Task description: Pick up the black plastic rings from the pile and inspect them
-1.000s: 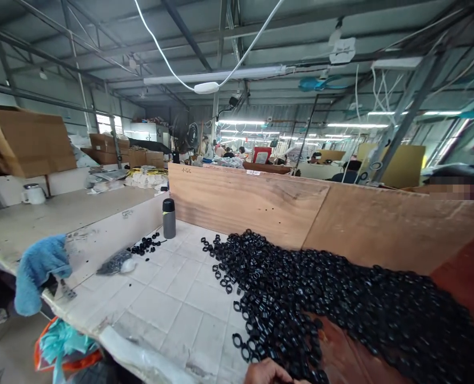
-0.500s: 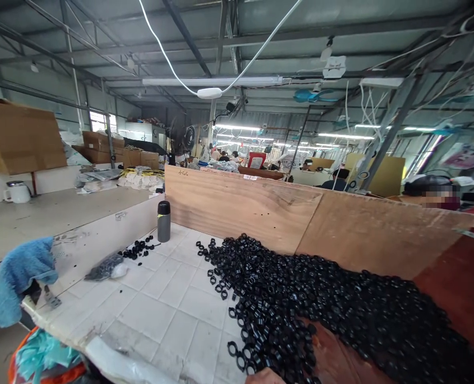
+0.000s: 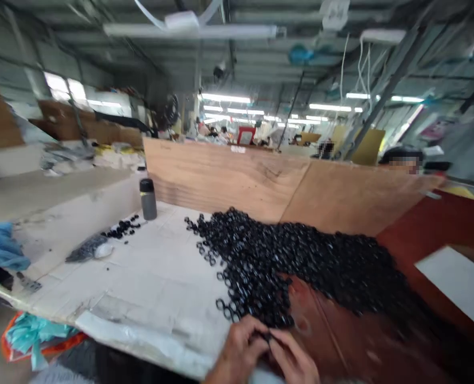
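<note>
At the bottom centre, my left hand (image 3: 240, 348) and my right hand (image 3: 293, 356) meet in front of the table's near edge. Fingers of both are closed around a small black piece (image 3: 266, 337); it is blurred and mostly hidden, and its colour matches the rings nearby. Just beyond my fingertips spreads a large pile of black plastic rings (image 3: 261, 256). It runs from the white tabletop (image 3: 152, 288) across a reddish-brown surface (image 3: 321, 325) toward the right.
A wooden board (image 3: 221, 173) stands behind the pile. To the left are a dark bottle (image 3: 148, 200), loose black pieces (image 3: 120, 229), a plastic bag (image 3: 85, 249) and a blue towel (image 3: 0, 250). White paper (image 3: 457, 282) lies at right. A person's head shows beyond the board.
The view has tilted down and shifted to the right. Both my hands are now in sight, closed together on a small black piece; earlier only a bit of one hand showed.
</note>
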{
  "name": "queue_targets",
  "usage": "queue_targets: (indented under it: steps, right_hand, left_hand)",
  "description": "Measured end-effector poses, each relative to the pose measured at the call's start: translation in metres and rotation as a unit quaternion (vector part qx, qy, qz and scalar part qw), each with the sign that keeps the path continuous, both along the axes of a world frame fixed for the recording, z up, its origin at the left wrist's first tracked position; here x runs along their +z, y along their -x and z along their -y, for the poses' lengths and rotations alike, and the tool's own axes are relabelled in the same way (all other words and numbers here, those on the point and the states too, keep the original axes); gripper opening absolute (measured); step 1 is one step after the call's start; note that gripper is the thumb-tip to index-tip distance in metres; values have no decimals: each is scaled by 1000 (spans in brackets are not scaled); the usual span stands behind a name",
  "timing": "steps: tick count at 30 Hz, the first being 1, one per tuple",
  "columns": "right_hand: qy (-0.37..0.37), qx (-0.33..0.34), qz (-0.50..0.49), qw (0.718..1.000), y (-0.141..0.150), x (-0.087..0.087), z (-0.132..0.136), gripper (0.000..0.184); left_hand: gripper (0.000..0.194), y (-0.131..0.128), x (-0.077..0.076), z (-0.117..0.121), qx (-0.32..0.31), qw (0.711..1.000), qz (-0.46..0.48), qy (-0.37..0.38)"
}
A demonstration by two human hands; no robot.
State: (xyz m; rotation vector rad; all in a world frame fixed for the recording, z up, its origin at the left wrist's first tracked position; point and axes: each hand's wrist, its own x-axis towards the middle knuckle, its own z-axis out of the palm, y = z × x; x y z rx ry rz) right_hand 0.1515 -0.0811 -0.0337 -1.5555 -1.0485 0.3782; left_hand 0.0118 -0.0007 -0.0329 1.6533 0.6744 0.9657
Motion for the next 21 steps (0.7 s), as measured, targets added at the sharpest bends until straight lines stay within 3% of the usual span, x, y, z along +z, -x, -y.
queue_targets:
  steps: [3,5,7,11,17,21]
  right_hand:
    - [-52,43,12,998,-1,20,4,19]
    - [-66,67,5,996,-2,28,3,14]
    - [-73,78,-7,994,-2,31,3,12]
    - [-71,86,-44,993,2,31,6,15]
    - [-57,53,-187,979,2,22,6,23]
    - [-46,51,-209,975,2,20,5,27]
  left_hand:
    - [20,4,26,3,-44,993,17,108]
    - [26,1,29,-2,-76,978,32,194]
    - [28,-2,27,-5,-85,970,38,225]
    - [26,-2,27,-4,-78,972,52,216]
    - [24,-2,32,-4,-86,970,63,217]
    - [25,-2,30,-5,-92,972,50,210]
